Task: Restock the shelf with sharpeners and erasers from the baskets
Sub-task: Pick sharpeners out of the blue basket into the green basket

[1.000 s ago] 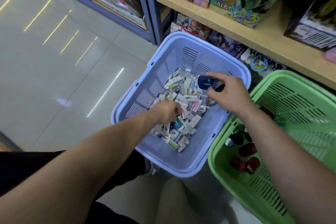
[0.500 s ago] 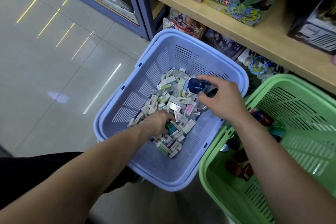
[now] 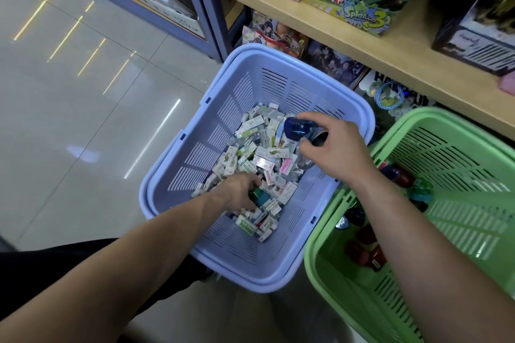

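left hand (image 3: 239,194): grip clamped on teal sharpener (image 3: 261,196), among erasers (image 3: 257,147) mid purple basket (image 3: 278,51), likely pulling out a stray | right hand (image 3: 333,146): grip clamped on blue sharpener (image 3: 296,128) near basket's far edge, parked to free the other hand

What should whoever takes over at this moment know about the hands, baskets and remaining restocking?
Left hand grips a teal item among the erasers in the lavender basket.
Right hand holds a blue sharpener above that basket.
More sharpeners lie in the green basket.
Done: no erasers or sharpeners visible on the shelf yet.
Left: shelve both held items, then the rest.
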